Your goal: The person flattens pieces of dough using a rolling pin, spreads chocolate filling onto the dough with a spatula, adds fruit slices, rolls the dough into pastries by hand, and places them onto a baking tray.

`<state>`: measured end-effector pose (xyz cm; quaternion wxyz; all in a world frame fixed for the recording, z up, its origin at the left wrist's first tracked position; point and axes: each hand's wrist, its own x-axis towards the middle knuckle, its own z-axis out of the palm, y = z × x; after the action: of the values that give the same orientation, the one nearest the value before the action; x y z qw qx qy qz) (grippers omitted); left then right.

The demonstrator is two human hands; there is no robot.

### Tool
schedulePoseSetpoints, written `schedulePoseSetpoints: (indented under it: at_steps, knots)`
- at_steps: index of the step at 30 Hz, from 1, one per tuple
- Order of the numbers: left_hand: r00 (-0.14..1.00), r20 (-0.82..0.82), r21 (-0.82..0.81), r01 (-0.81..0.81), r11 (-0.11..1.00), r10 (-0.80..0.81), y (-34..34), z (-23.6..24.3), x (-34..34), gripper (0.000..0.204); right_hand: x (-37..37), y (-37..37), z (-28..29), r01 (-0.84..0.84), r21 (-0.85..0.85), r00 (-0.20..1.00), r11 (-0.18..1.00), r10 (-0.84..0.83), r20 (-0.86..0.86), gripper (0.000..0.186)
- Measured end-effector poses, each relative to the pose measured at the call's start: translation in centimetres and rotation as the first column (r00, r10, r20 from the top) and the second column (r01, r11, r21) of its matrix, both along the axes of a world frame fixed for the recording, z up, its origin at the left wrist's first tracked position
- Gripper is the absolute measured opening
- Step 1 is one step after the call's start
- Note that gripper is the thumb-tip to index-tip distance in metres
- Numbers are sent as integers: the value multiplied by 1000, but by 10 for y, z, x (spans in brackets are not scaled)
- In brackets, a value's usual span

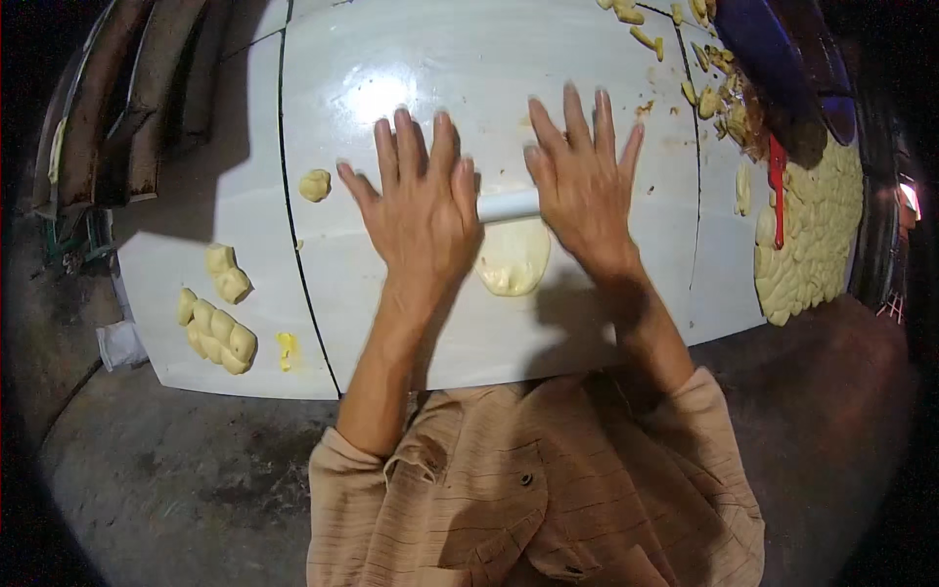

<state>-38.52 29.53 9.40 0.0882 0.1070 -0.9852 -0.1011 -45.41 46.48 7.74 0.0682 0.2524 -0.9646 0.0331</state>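
fingers (405, 147) splayed wide and straight, pointing far, pinching nothing: on my feed the left hand (425, 220) and the right hand (590, 201) lie flat over either end of a white rolling pin (509, 205). its long axis runs almost left to right, and the flattened dough round (514, 262) sits just on its near side, between the two hands, neither clearly nearer. now what i can't get: both pin ends are covered, pressure i can't tell, and whether dough runs beneath the pin stays hidden. far right, a dark blue shape (768, 68) is cut off, too dim to name.
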Motion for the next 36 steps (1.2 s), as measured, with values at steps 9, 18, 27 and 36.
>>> schedulePoseSetpoints:
  at_steps: [9, 18, 27, 36]
  knots:
    - [977, 157, 10, 145, 989, -144, -15, 0, -4, 56, 2, 34, 39, -399, -277, 812, 874, 477, 335, 43]
    - [990, 30, 13, 139, 990, -139, 0, 1, 45, 71, 57, 42, 35, -354, -154, 931, 922, 364, 37, 54]
    - [981, 91, 213, 147, 966, -169, 39, 9, 157, 69, 141, 85, 14, -332, -218, 927, 918, 360, 102, 56]
    - [985, 156, 112, 54, 992, -71, 27, 7, 111, 73, 83, 52, 35, -218, -201, 962, 955, 245, 121, 65]
